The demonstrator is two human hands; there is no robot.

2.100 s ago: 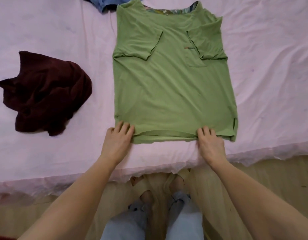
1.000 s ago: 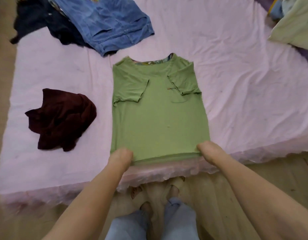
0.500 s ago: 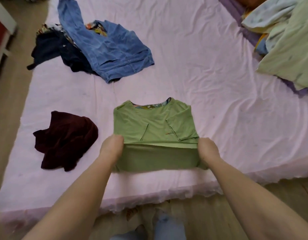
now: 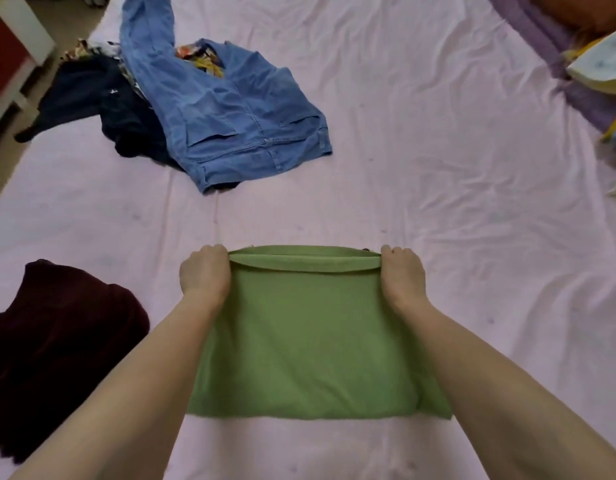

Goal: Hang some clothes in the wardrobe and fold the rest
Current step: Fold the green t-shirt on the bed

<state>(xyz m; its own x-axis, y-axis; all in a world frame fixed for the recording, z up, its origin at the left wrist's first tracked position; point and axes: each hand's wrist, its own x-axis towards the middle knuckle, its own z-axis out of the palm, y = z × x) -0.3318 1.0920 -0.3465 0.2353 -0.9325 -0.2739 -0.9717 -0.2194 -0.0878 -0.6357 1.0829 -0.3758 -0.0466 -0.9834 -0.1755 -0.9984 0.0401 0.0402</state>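
A green T-shirt [image 4: 310, 344] lies folded in half on the pink bed sheet [image 4: 438, 188], its hem now at the far edge over the collar. My left hand [image 4: 205, 276] grips the hem's left corner, fingers curled under the cloth. At the opposite corner, my right hand [image 4: 400, 277] grips the hem the same way. The sleeves and collar are hidden under the folded layer.
A crumpled dark maroon garment [image 4: 53, 351] lies to the left. Blue denim clothing [image 4: 227, 112] rests on dark navy clothes [image 4: 102, 105] at the far left. Pillows and bedding [image 4: 597, 60] sit at the far right. A white and red cabinet [image 4: 8, 53] stands beside the bed.
Both hands have carried the green shirt's hem away from me and over the top half, folding the shirt in two. The view has shifted further onto the bed.
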